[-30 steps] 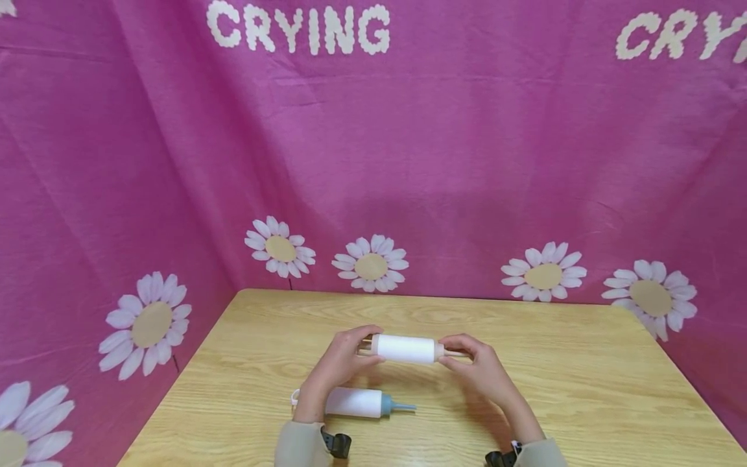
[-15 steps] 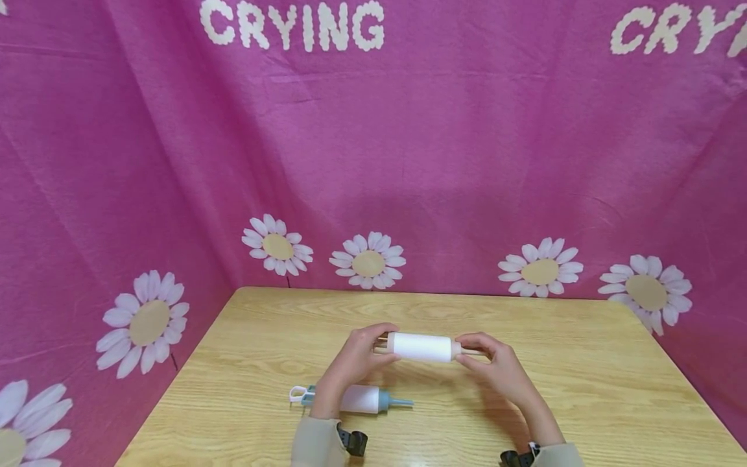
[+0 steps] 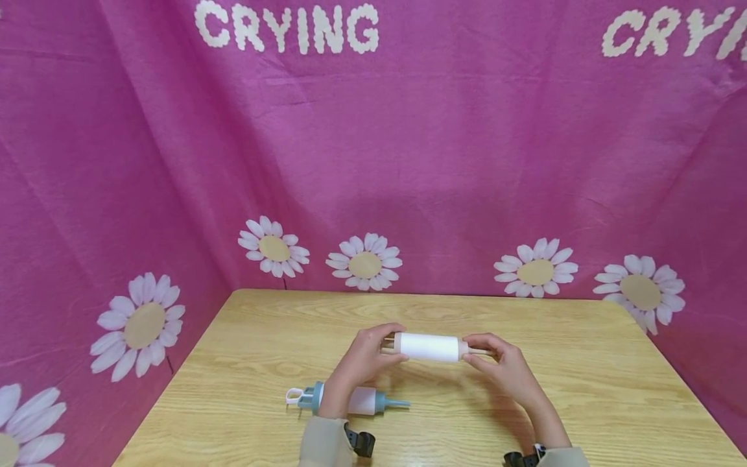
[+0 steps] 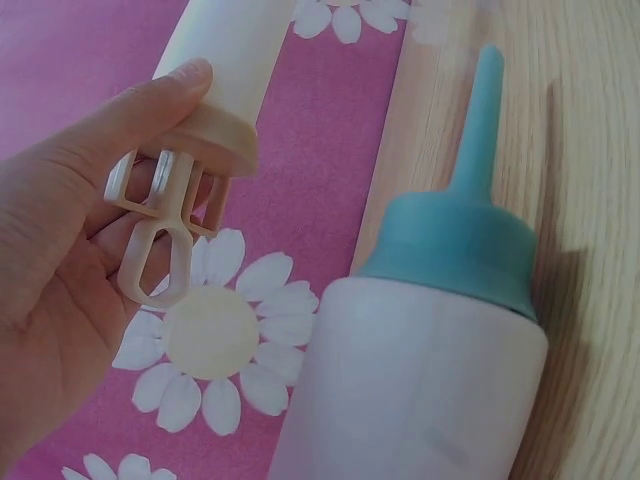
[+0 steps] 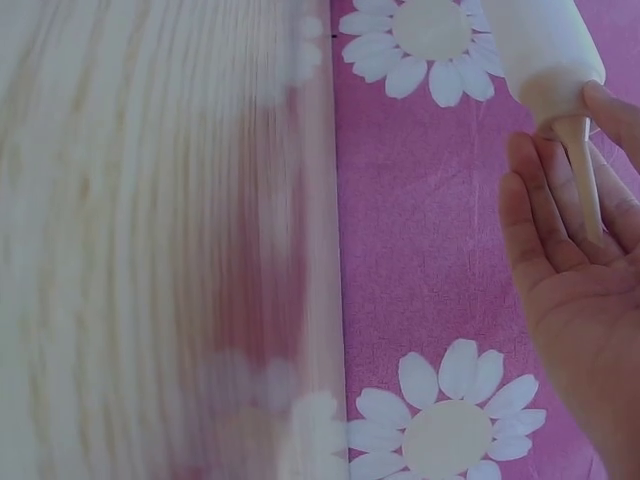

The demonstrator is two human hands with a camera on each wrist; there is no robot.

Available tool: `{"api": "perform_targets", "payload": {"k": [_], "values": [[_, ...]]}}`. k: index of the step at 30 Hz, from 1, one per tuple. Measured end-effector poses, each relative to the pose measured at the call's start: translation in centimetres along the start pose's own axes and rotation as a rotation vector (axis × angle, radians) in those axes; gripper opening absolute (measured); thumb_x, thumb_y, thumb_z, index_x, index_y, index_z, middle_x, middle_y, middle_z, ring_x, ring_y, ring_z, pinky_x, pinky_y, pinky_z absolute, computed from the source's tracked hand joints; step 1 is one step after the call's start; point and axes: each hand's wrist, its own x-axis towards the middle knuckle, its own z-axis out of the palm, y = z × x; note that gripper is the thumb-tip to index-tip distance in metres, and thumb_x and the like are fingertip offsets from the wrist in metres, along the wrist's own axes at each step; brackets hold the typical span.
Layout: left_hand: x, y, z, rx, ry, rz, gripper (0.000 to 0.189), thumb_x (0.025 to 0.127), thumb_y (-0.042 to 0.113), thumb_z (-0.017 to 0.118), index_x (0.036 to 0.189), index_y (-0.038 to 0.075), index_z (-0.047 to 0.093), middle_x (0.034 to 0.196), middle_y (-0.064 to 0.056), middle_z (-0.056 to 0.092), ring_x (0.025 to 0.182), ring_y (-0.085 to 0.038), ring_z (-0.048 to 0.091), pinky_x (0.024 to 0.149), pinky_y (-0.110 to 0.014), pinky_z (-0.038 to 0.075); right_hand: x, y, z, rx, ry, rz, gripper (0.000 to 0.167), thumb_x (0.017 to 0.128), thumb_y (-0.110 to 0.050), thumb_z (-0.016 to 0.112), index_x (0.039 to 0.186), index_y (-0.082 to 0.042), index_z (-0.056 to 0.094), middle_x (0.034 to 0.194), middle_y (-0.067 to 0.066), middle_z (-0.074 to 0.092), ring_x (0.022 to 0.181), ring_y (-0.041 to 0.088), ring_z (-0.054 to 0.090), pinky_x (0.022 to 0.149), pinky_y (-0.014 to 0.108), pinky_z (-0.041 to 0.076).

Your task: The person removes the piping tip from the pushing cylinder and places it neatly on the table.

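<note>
Both hands hold a large plastic syringe (image 3: 430, 347) level over the table, its barrel white and its end pieces beige. My left hand (image 3: 363, 358) grips the plunger end, thumb on the barrel by the collar; a looped pull handle (image 4: 160, 262) sticks out there in the left wrist view. At the nozzle end my right hand (image 3: 506, 367) pinches the collar, and the tapered nozzle (image 5: 582, 180) points toward the palm in the right wrist view. A second syringe (image 3: 363, 401) with teal ends and a white barrel lies on the table, partly hidden behind my left wrist.
The wooden table (image 3: 583, 389) meets a pink curtain (image 3: 443, 162) printed with daisies and letters at its back and sides. Dark wrist straps (image 3: 363, 444) sit at both sleeve cuffs.
Both hands have carried the beige-ended syringe to the right. More of the teal syringe's handle end now shows left of my left wrist, and the head view has shifted slightly.
</note>
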Motion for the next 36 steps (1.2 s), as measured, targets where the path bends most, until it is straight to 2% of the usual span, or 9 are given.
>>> {"api": "perform_targets", "payload": {"k": [7,12,16,19,22,25,28,32,36], "values": [[-0.3,-0.2,-0.2,0.006,0.016,0.011,0.044,0.083,0.019,0.078,0.123,0.008,0.063,0.118,-0.007,0.070,0.101,-0.018,0.067,0.085,-0.027,0.057,0.3,0.2,0.4,0.042,-0.019,0.043,0.035,0.090,-0.023,0.071,0.120,-0.006,0.064,0.116,0.013,0.069,0.097,-0.007,0.060,0.082,0.019,0.054],[-0.5,-0.1,-0.4,-0.001,0.018,0.010,0.043,0.083,0.019,0.078,0.123,0.010,0.063,0.118,-0.006,0.070,0.101,-0.018,0.067,0.084,-0.027,0.057,0.7,0.2,0.5,0.110,-0.050,0.165,0.037,0.096,-0.030,0.063,0.124,-0.005,0.063,0.116,0.003,0.068,0.099,-0.004,0.060,0.087,0.021,0.052],[-0.6,-0.2,-0.4,-0.009,0.021,0.000,0.042,0.084,0.019,0.078,0.123,0.011,0.064,0.119,-0.005,0.070,0.100,-0.017,0.066,0.084,-0.025,0.057,1.1,0.1,0.5,0.166,-0.079,0.253,0.040,0.099,-0.032,0.057,0.121,0.001,0.063,0.109,-0.001,0.069,0.093,0.002,0.063,0.089,0.028,0.053],[-0.7,-0.3,-0.4,-0.009,0.027,-0.006,0.042,0.083,0.019,0.078,0.122,0.012,0.064,0.118,-0.005,0.070,0.099,-0.016,0.066,0.084,-0.025,0.056,1.4,0.1,0.5,0.205,-0.132,0.261,0.041,0.101,-0.027,0.054,0.117,0.009,0.061,0.098,0.002,0.070,0.086,0.009,0.066,0.087,0.035,0.056],[-0.7,-0.4,-0.4,-0.002,0.034,-0.001,0.041,0.083,0.019,0.079,0.121,0.013,0.064,0.117,-0.004,0.070,0.098,-0.016,0.066,0.084,-0.025,0.056,1.5,0.1,0.7,0.225,-0.166,0.267,0.039,0.100,-0.025,0.056,0.110,0.012,0.063,0.087,0.001,0.070,0.079,0.012,0.068,0.082,0.036,0.058],[-0.7,-0.5,-0.5,0.010,0.038,0.011,0.041,0.083,0.020,0.079,0.121,0.013,0.065,0.117,-0.004,0.071,0.097,-0.016,0.066,0.084,-0.025,0.056,1.5,0.1,0.8,0.225,-0.182,0.257,0.037,0.099,-0.024,0.058,0.105,0.012,0.065,0.082,0.002,0.069,0.077,0.015,0.069,0.082,0.036,0.058],[-0.7,-0.5,-0.6,0.020,0.036,0.018,0.041,0.083,0.020,0.079,0.121,0.013,0.065,0.117,-0.005,0.071,0.097,-0.016,0.067,0.084,-0.026,0.057,1.5,0.1,1.0,0.216,-0.179,0.246,0.036,0.098,-0.024,0.059,0.104,0.011,0.065,0.085,0.007,0.070,0.078,0.015,0.068,0.083,0.037,0.057],[-0.8,-0.4,-0.8,0.041,0.028,0.029,0.042,0.084,0.021,0.077,0.122,0.011,0.065,0.117,-0.006,0.071,0.096,-0.016,0.066,0.084,-0.026,0.057,1.5,0.1,1.0,0.184,-0.169,0.239,0.036,0.095,-0.024,0.064,0.111,0.009,0.065,0.098,0.014,0.072,0.085,0.009,0.069,0.086,0.036,0.057],[-0.9,-0.4,-0.9,0.052,0.018,0.025,0.043,0.085,0.023,0.077,0.124,0.010,0.064,0.119,-0.006,0.071,0.095,-0.016,0.065,0.082,-0.026,0.056,1.6,0.1,1.1,0.154,-0.155,0.237,0.036,0.091,-0.024,0.069,0.114,0.004,0.065,0.107,0.012,0.071,0.093,0.007,0.068,0.086,0.034,0.056]]}}
